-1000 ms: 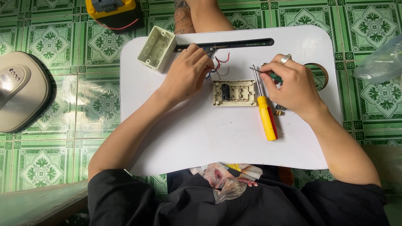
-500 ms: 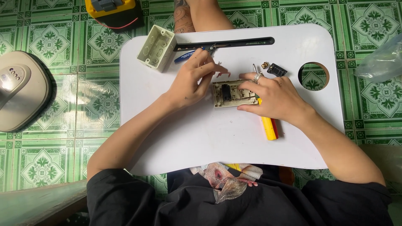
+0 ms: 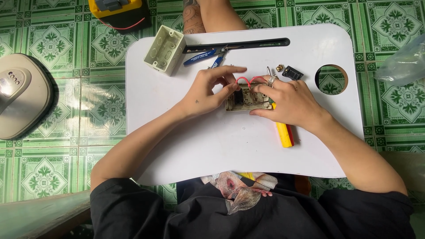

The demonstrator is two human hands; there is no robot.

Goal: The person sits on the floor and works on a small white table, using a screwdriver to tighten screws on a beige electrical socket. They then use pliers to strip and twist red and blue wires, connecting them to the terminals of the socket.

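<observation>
Right hand [image 3: 290,102] now lower, with left hand [image 3: 208,90] on switch plate [image 3: 248,101].

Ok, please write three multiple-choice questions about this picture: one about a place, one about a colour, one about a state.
1. Where is the empty wall box on the white lap table?
A. far left corner
B. near right corner
C. inside the round hole

2. What colour is the looped wire above the switch plate?
A. blue
B. red
C. white

3. How does the screwdriver with the yellow handle lie?
A. held upright in the left hand
B. flat on the table, partly under the right hand
C. on the floor tiles

Answers:
1 A: it sits by the table's upper left edge.
2 B: the loop is red.
3 B: its handle sticks out from under the hand.
</observation>
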